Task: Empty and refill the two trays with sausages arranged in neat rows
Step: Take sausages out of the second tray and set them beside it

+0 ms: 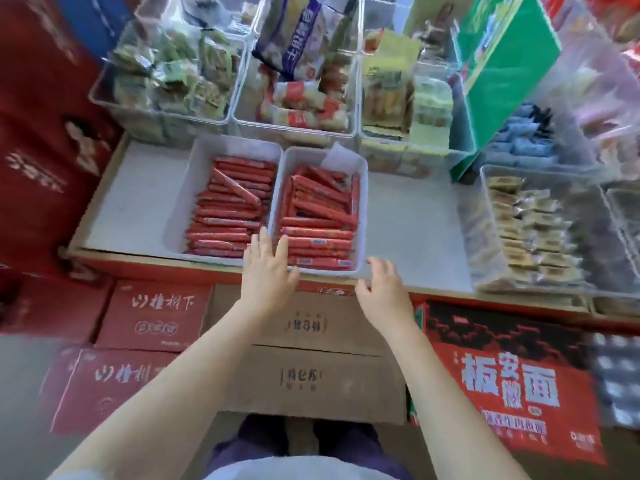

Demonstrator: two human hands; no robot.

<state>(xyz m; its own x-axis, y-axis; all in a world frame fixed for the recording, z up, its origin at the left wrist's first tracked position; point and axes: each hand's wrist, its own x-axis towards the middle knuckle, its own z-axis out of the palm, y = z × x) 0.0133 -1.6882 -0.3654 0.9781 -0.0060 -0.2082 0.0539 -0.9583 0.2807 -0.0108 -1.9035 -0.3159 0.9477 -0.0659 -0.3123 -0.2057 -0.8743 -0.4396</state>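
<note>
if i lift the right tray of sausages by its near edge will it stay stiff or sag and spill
The right tray looks like rigid white plastic, so it probably stays stiff. It is packed with sausages, so likely heavy for its size. The top sausages lie loose and crooked; tilted, they could roll or slide out.

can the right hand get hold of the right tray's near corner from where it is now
Probably yes. The right hand hovers open just off the near right corner of the right tray, with nothing between them; the left hand rests at the other near corner.
</note>
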